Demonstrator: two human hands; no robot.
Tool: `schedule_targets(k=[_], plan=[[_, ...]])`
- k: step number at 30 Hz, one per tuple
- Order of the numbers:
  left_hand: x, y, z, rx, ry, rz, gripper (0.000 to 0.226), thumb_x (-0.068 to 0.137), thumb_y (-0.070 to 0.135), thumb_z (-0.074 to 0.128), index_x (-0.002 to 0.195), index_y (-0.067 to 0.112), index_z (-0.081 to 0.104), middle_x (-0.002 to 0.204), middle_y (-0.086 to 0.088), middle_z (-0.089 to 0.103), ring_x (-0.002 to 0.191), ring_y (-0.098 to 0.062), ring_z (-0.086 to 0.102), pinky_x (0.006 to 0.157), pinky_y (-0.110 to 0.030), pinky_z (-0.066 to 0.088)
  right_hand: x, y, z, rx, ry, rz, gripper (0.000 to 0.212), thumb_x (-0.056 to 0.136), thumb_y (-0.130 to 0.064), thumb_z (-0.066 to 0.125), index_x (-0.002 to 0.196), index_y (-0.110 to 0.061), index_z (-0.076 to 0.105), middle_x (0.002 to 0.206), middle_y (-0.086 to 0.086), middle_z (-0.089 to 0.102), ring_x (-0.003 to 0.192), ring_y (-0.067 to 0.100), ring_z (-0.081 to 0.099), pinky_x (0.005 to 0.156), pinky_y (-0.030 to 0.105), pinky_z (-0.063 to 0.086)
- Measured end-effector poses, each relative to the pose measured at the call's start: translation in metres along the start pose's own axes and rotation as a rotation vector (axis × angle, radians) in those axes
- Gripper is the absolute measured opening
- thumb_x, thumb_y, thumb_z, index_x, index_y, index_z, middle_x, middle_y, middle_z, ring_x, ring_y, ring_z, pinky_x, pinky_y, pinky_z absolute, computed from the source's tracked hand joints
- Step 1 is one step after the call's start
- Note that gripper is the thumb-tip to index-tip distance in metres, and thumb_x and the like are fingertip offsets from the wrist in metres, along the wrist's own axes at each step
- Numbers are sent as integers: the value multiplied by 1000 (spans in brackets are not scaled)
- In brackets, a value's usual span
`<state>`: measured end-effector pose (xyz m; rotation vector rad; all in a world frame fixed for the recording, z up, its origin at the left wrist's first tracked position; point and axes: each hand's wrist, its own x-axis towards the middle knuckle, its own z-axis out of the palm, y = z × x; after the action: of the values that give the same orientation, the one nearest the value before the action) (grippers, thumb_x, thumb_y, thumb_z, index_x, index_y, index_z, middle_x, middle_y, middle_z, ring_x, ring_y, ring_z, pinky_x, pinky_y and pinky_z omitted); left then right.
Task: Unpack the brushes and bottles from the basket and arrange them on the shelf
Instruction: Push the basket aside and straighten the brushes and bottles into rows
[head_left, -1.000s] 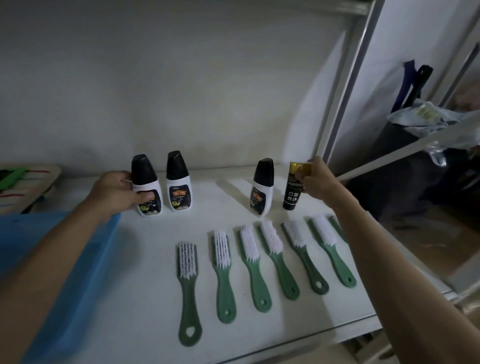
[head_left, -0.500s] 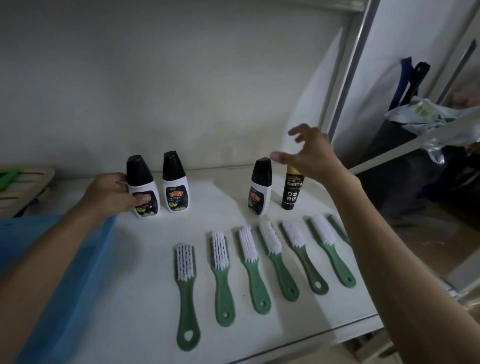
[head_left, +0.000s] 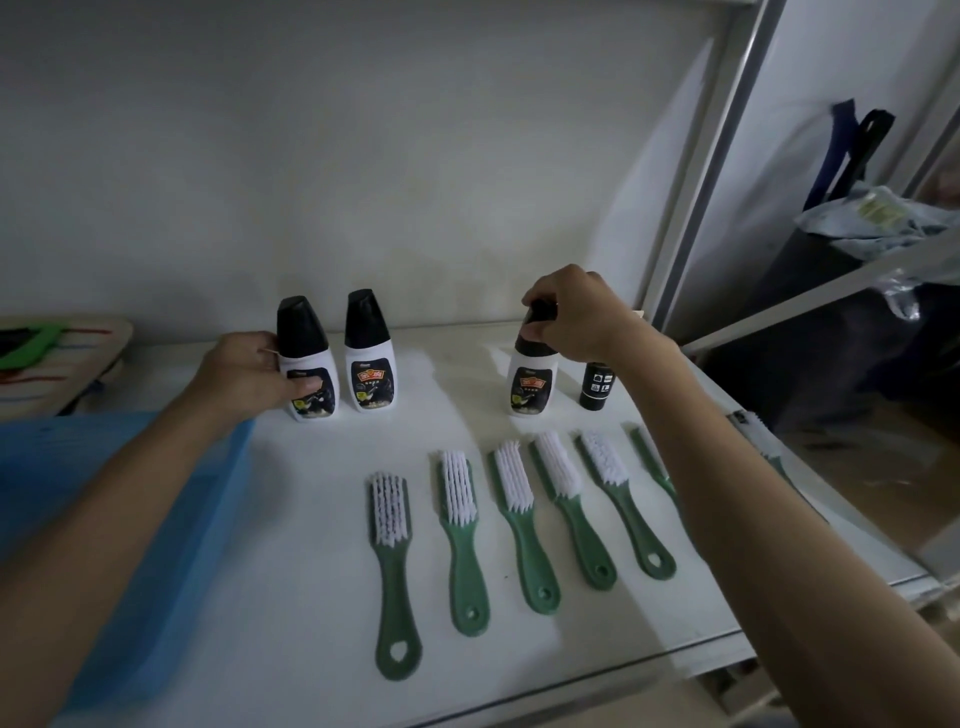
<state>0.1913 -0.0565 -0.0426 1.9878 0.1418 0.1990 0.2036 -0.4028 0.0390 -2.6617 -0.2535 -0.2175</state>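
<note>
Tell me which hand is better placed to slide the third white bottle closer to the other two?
The right hand: it already grips the black cap of the third white bottle. The left hand is occupied holding the leftmost bottle.

My right forearm (head_left: 727, 499) covering most of the sixth green brush (head_left: 652, 460), small black bottle's (head_left: 596, 387) top behind my right hand (head_left: 582, 317), label print unreadable, blue basket (head_left: 130, 519) cut by left edge

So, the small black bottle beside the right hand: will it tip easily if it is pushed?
Probably yes. The small black bottle stands upright, narrow and tall for its base, so a push near the top may topple it. It looks round, so once down it could roll on the smooth shelf.
</note>
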Motion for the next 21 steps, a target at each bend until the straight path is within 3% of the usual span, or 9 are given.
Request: schedule_targets(k=[6,11,14,16,18,21], plan=[[2,-2,0,12,5,-17,34,64,-5,85,90,10,68,99,-19,72,89,-24,66,95,-51,50,2,0,4,-17,-4,18,43,82,-19,64,125,-19,60,125,12,58,112,29,57,95,38,49],[2,-1,2,37,21,-14,37,65,-4,85,96,4,69,97,-18,73,87,-22,66,93,-46,52,4,-3,4,-38,-38,5,40,86,-14,57,126,-18,59,129,10,56,116,26,55,87,30,43],[3,-1,3,51,27,-21,31,65,-3,85,87,12,68,89,-11,73,84,-20,66,93,-44,52,3,-7,1,-61,-89,20,43,87,-15,55,130,-21,55,133,8,52,117,26,54,85,29,41],[3,-1,3,32,22,-23,33,64,-3,85,81,19,67,92,-12,73,87,-22,67,95,-46,52,1,-18,0,-136,-108,17,54,84,-25,61,137,-24,47,137,7,48,125,28,48,93,35,40],[3,-2,2,21,18,-23,34,65,-4,85,82,20,68,97,-15,73,91,-24,68,96,-49,50,-1,-39,7,-249,-7,-41,68,83,-35,65,144,-20,39,141,10,44,132,32,39,105,41,30],[-2,0,1,-4,10,-4,33,66,-8,83,93,5,70,102,-20,71,90,-24,65,97,-49,49,-3,-78,43,-43,83,-126,63,87,-29,62,143,-11,40,139,14,49,129,32,43,106,37,34]])
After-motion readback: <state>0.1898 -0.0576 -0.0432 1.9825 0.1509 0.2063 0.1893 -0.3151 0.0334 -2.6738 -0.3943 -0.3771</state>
